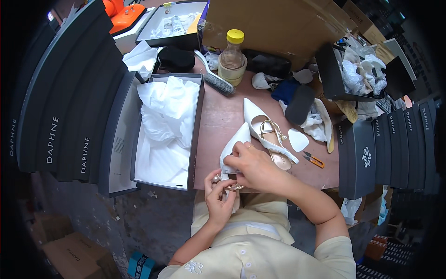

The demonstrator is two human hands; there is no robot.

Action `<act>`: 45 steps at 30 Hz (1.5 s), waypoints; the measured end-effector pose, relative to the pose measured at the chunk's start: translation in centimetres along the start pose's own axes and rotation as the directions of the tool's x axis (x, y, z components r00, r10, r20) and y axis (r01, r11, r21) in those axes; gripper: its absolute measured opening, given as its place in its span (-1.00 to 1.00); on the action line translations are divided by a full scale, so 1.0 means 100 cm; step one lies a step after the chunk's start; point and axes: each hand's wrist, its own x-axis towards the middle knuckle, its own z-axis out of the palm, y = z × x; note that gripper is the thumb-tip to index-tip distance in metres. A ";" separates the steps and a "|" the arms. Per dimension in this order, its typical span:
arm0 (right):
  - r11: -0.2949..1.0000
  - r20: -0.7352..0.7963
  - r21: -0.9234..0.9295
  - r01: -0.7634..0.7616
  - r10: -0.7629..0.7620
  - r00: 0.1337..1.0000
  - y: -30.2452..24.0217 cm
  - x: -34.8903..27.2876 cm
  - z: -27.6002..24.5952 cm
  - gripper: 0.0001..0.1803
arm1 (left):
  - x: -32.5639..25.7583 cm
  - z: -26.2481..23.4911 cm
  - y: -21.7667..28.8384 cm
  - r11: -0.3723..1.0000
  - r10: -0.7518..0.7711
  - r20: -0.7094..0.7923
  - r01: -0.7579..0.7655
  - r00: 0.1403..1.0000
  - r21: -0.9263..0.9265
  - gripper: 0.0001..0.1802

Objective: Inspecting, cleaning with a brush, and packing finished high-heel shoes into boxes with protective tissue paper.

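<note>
A white pointed-toe shoe (pixel 237 137) with gold trim lies at the table's near edge, its toe pointing away from me. My left hand (pixel 220 200) is closed around its heel end, where the gold strap and a pearl show between the fingers. From the right, my right hand (pixel 258 168) reaches over the shoe, with its fingers bent and pressed together at the opening. What those fingertips pinch is hidden; some whitish material shows beneath them. Beside it rests the matching white slingback shoe (pixel 255 114), which has gold straps and a pearl ornament.
An open shoebox (pixel 199 135) with white tissue paper (pixel 167 125) stands at left. Orange thread snips (pixel 315 160) and a white rounded pad (pixel 298 140) lie right. Behind are a brush (pixel 218 83) and a yellow-capped bottle (pixel 232 58). Dark shoeboxes (pixel 357 158) line both sides.
</note>
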 end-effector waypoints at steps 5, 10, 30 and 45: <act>0.989 0.071 -0.145 0.039 -0.029 0.997 0.003 0.002 0.004 -0.66 | -0.001 0.003 -0.013 0.989 -0.049 -0.056 0.040 0.997 -0.141 -0.83; 0.988 0.281 -0.110 0.110 -0.076 0.957 0.002 0.010 -0.012 -0.70 | 0.001 0.005 -0.011 0.945 -0.113 -0.086 0.080 0.990 -0.318 -0.85; 0.951 -0.180 0.227 -0.209 0.252 0.951 0.008 -0.002 0.027 -0.73 | 0.007 0.011 -0.013 0.999 0.010 -0.002 -0.010 1.000 -0.030 -0.84; 0.970 -0.084 -0.009 -0.241 0.239 0.967 0.030 0.030 -0.007 -0.52 | 0.021 0.010 -0.004 0.991 -0.019 0.052 0.026 0.998 -0.130 -0.81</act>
